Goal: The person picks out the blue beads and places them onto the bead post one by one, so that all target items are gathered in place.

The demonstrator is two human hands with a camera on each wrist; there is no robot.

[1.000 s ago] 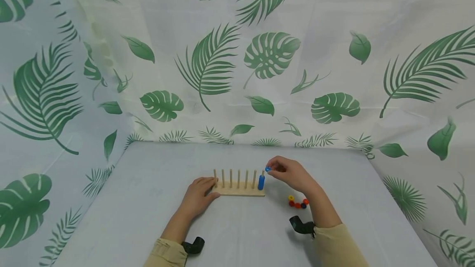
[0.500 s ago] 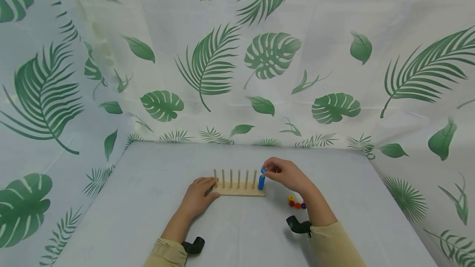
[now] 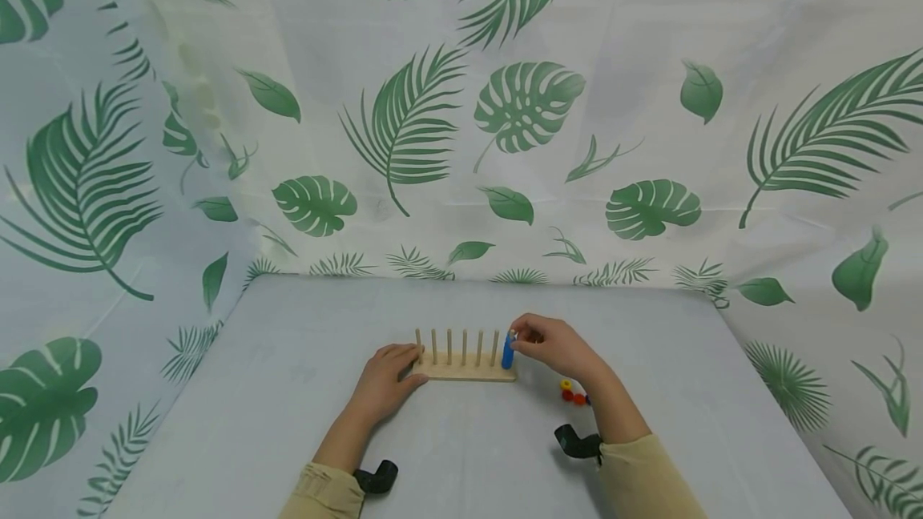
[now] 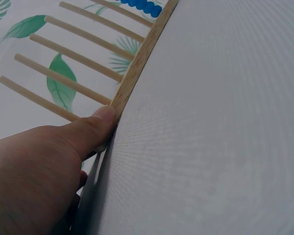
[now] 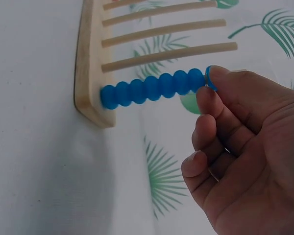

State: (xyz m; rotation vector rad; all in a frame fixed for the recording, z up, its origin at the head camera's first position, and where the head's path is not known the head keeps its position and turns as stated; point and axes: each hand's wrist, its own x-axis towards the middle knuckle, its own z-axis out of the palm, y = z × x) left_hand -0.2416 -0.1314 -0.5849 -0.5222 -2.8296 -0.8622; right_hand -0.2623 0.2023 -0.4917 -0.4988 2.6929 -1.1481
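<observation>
A wooden peg board point(image 3: 469, 376) stands on the table with a row of upright pegs. My left hand point(image 3: 388, 381) grips its left end; in the left wrist view the thumb point(image 4: 104, 115) presses the base's edge, with the other fingers mostly hidden behind. Blue beads point(image 5: 152, 89) are stacked along the rightmost peg. At that peg's tip my right hand point(image 3: 554, 343) pinches another blue bead point(image 5: 210, 78) between thumb and forefinger, just above the stack. The remaining pegs point(image 4: 76, 45) are bare.
Right of the board, a few loose beads lie on the table: a yellow bead point(image 3: 566, 384), a red bead point(image 3: 566, 396) and an orange-red bead point(image 3: 579, 400), with a dark one partly behind the right wrist. A leaf-print cloth point(image 3: 461, 142) rises behind the table.
My right hand has moved left and down, bringing the blue bead from beside the rightmost peg onto its tip, close over the stack. The left hand stays on the board.
</observation>
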